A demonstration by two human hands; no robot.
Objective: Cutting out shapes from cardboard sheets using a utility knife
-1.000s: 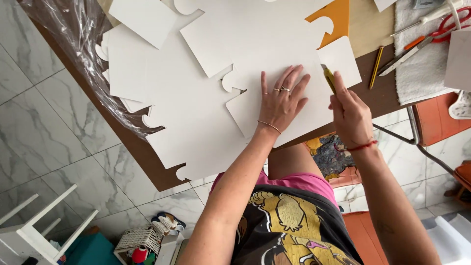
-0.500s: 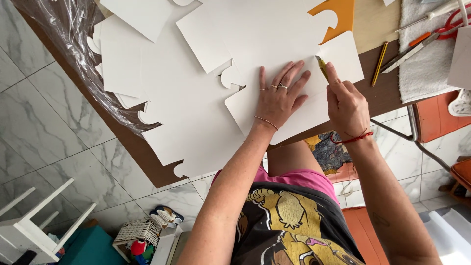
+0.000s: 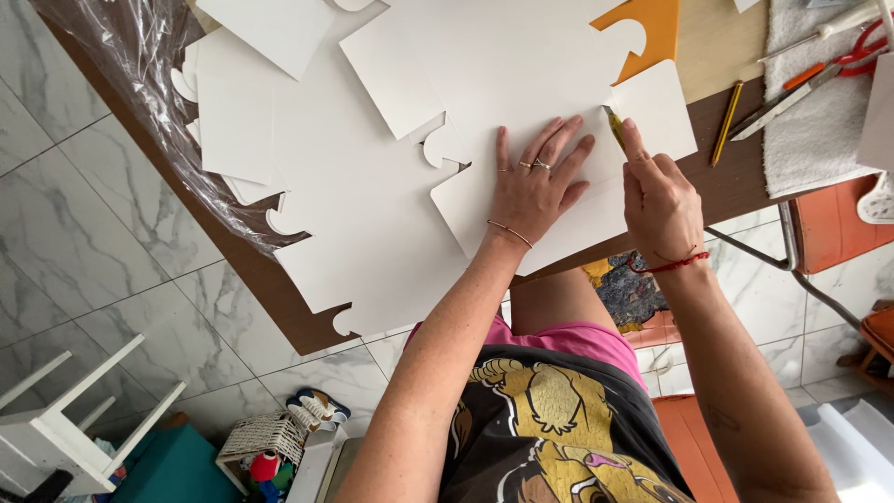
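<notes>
My left hand [image 3: 535, 182] lies flat, fingers spread, pressing on a white cardboard sheet [image 3: 643, 107] at the near edge of the table. My right hand [image 3: 656, 196] grips a yellow-green pencil or cutter [image 3: 614, 128], its tip touching the same sheet just right of my left fingers. Several large white puzzle-shaped cardboard pieces [image 3: 363, 233] overlap across the table to the left. An orange puzzle-shaped piece [image 3: 652, 33] pokes out from under the white sheets at the top.
A yellow pencil [image 3: 726, 121] lies on the brown table [image 3: 736, 182]. Red-handled scissors [image 3: 838, 61] rest on a white towel [image 3: 810, 130] at right. Clear plastic wrap [image 3: 130, 56] hangs off the left end. An orange chair [image 3: 838, 224], a white stool [image 3: 65, 428] and a small basket [image 3: 265, 438] stand on the marble floor.
The view has shifted slightly. My right hand with the tool has slid a little up along the sheet's edge; my left hand keeps pressing in the same spot.
</notes>
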